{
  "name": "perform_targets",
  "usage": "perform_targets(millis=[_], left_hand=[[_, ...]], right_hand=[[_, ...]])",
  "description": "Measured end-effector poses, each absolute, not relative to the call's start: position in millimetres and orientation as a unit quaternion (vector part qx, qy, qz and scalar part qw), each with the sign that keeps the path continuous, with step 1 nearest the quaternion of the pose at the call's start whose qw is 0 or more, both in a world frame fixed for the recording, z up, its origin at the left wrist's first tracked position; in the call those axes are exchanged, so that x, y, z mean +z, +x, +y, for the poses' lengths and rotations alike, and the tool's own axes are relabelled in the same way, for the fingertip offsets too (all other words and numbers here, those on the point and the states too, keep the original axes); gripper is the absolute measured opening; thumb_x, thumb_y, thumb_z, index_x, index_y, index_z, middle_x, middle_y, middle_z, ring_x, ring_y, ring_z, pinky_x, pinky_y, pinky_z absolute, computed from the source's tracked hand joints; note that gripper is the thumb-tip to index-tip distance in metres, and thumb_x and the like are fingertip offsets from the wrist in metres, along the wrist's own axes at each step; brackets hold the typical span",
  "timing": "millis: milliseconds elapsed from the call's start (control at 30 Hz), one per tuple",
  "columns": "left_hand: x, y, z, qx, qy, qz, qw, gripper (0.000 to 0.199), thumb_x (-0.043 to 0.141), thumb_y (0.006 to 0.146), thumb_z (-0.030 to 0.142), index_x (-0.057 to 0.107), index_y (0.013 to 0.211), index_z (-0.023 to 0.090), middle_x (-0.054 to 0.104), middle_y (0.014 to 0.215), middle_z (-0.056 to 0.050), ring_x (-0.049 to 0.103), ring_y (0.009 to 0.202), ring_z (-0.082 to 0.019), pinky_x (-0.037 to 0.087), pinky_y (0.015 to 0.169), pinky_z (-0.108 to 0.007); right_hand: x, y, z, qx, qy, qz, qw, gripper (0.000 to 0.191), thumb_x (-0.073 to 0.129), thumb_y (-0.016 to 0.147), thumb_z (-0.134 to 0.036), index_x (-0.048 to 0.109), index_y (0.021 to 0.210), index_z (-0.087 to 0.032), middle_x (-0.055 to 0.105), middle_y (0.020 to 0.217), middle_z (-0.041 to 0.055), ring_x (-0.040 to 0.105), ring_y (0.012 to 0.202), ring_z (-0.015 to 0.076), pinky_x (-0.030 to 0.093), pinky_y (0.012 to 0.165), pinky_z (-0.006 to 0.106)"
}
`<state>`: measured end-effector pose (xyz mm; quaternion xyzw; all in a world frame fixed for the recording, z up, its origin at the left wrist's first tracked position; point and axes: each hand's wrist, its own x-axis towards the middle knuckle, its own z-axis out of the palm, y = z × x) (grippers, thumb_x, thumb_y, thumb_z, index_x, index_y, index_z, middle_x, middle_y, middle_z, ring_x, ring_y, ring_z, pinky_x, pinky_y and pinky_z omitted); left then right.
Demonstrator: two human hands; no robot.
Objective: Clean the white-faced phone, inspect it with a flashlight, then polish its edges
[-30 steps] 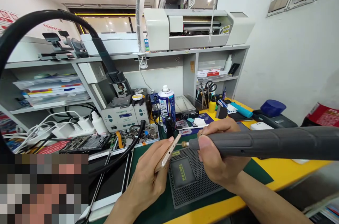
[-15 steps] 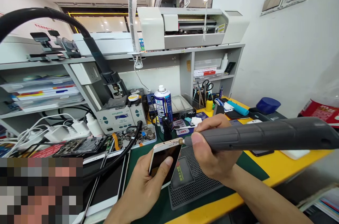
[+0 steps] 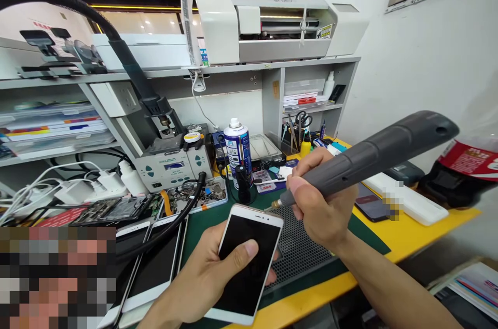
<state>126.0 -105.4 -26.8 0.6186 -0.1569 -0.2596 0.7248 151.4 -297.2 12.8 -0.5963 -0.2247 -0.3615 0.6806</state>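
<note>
My left hand is closed around a smartphone with a white front and dark screen. The thumb presses on the glass while fingertips show past the far edge. In my right hand is a thick dark-grey electric screwdriver, gripped like a pen. Its brass-coloured tip points down and left, just beyond the phone's top corner; whether it touches the phone, I cannot tell. Below both hands lies a grey perforated mat on a green mat.
Several phones or tablets lie at left, crossed by a black hose. A spray can stands behind the hands, near a grey station. On the right are a white slab-like device and a dark bottle.
The phone has tilted so its screen faces me more fully and sits lower. The screwdriver tip has come off the phone's edge, and its rear end has swung up. The camera view has shifted.
</note>
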Motion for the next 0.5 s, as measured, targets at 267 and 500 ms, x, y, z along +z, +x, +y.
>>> perform_targets(millis=[267, 500], left_hand=[[-29, 126, -103, -0.3, 0.615, -0.164, 0.711, 0.035, 0.067, 0.092, 0.045, 0.066, 0.107, 0.013, 0.076, 0.1, -0.014, 0.076, 0.08, -0.024, 0.06, 0.071, -0.031], [-27, 138, -92, -0.291, 0.723, -0.166, 0.604, 0.032, 0.065, 0.091, 0.048, 0.061, 0.096, 0.017, 0.072, 0.083, -0.005, 0.072, 0.075, -0.021, 0.055, 0.064, -0.027]], right_hand=[[20, 149, -296, -0.315, -0.598, -0.206, 0.708, 0.014, 0.063, 0.075, -0.014, 0.052, 0.07, -0.021, 0.048, 0.054, -0.0091, 0.042, 0.031, 0.0054, 0.033, 0.029, 0.019], [25, 173, -306, -0.187, -0.612, -0.177, 0.748, 0.019, 0.065, 0.08, -0.025, 0.052, 0.067, -0.021, 0.038, 0.035, -0.0117, 0.045, 0.024, 0.0111, 0.035, 0.025, 0.02]])
